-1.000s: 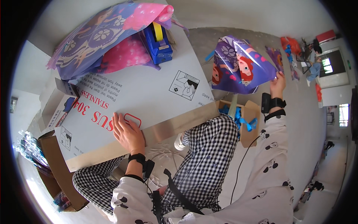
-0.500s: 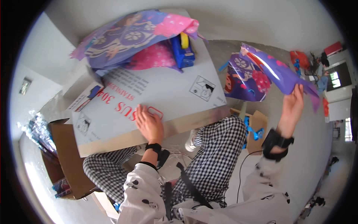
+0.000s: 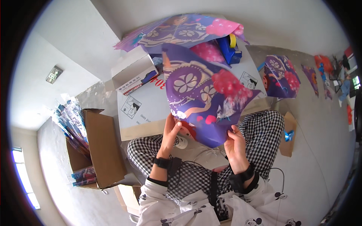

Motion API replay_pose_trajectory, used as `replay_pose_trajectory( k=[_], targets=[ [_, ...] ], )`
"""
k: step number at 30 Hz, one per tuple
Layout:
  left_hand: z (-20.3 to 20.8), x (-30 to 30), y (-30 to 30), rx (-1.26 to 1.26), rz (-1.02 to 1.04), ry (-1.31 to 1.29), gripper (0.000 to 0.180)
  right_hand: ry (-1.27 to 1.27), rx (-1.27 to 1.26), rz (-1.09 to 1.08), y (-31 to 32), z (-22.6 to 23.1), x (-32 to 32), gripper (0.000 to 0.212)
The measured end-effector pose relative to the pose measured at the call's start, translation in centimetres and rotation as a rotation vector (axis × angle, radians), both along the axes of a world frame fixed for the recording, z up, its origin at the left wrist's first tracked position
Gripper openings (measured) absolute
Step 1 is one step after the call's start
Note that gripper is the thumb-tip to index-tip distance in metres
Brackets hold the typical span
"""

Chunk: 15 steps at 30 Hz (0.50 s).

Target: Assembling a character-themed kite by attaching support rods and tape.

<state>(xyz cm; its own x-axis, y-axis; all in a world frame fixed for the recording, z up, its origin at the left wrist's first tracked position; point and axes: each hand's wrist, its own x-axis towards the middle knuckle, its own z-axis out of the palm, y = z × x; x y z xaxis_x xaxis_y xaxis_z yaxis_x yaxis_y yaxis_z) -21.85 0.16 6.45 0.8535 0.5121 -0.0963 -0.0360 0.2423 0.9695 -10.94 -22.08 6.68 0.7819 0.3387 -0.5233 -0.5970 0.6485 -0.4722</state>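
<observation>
Purple printed foil sheet [image 3: 203, 98] held up over the lap, above the white carton [image 3: 151, 113]. Left hand [image 3: 171, 132] pinches its lower left edge, right hand [image 3: 234, 145] its lower right. Judged: unfolding step; next needs an even spread. Brown cardboard box [image 3: 100, 150] at left holds packed sheets [image 3: 73, 120].

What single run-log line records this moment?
left hand: grips purple kite edge | right hand: grips lower edge | kite: held above lap, before white carton
</observation>
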Motion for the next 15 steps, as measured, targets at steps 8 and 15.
replay_pose_trajectory(
  k=[8, 15],
  targets=[
    [-2.0, -1.6, 1.3, -0.074, -0.295, 0.262, 0.039, -0.075, -0.223, -0.162, 0.2, -4.8, 1.8, 0.023],
    [-5.1, -2.5, 3.2, -0.009, -0.016, 0.366, 0.022, -0.183, -0.383, 0.311, 0.6, -2.3, -2.6, 0.022]
  ],
)
